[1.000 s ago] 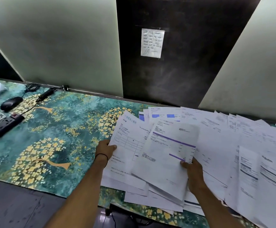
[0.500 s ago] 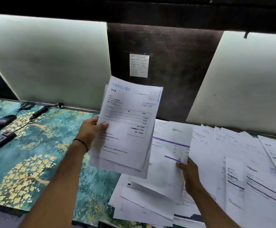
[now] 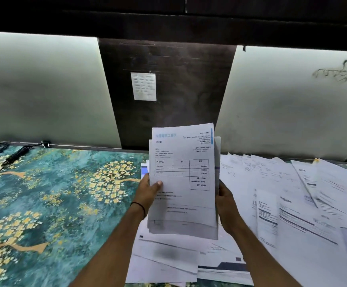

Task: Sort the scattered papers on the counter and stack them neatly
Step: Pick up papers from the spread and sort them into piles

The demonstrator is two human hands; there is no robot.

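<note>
I hold a small bundle of printed sheets (image 3: 182, 183) upright above the counter, its top page a form with a table and a blue heading. My left hand (image 3: 147, 191) grips the bundle's left edge, thumb on the front. Along the right edge, my right hand (image 3: 225, 200) clasps the same bundle from behind. Many loose white papers (image 3: 292, 204) lie fanned and overlapping across the right half of the counter, with more sheets (image 3: 168, 259) below the bundle near the front edge.
The counter (image 3: 54, 193) has a teal cover with yellow flower trees. A black cable and plug (image 3: 13, 156) lie at the back left. A small note (image 3: 143, 86) hangs on the dark wall panel; pale panels flank it, and a dark shelf overhangs above.
My left hand lifted sheets off the counter and brought them to the centre. My right hand raised its sheet and joined it to them, so both hands now hold one bundle upright.
</note>
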